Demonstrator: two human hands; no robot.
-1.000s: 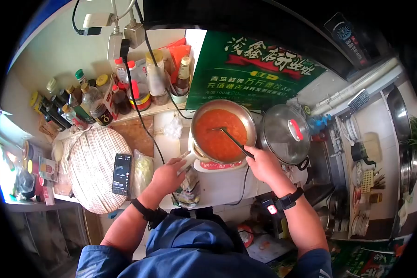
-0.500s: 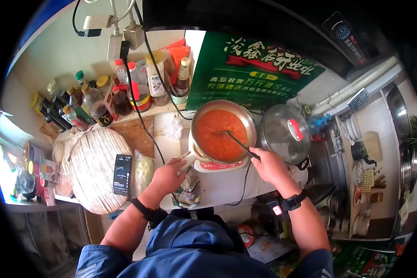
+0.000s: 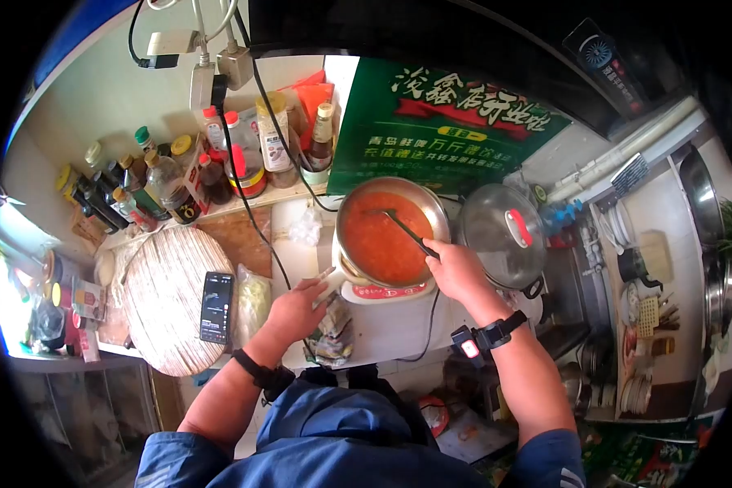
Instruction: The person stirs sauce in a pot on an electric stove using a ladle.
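The right hand [image 3: 457, 272] has its grip closed around the upper end of a black-handled utensil [image 3: 408, 231], with no gap showing between the fingers and the shaft. The utensil's long axis runs on a slant, from the hand at the pan's near right rim toward the far left, away from the person. Its working end lies in the red sauce [image 3: 386, 248], beyond the middle of the pan [image 3: 438, 213], and is partly covered, so its exact shape is hard to tell. The handle's butt is hidden in the palm.

The left hand [image 3: 298, 311] has its grip wrapped around the white pan handle [image 3: 332, 280], which points from the pan's near left side down toward the person's left. The fingers are curled over it, and the thumb is hard to make out.

The pan sits on a cooker [image 3: 382, 291] with a red front panel, on the white table [image 3: 394, 329]. Just right of the pan is a glass lid [image 3: 492, 236] with a red knob [image 3: 519, 228]. On the left, a phone [image 3: 216, 307] lies on a round wooden board [image 3: 167, 301], its long axis nearly in line with the person's view, beside a clear bag [image 3: 254, 302]
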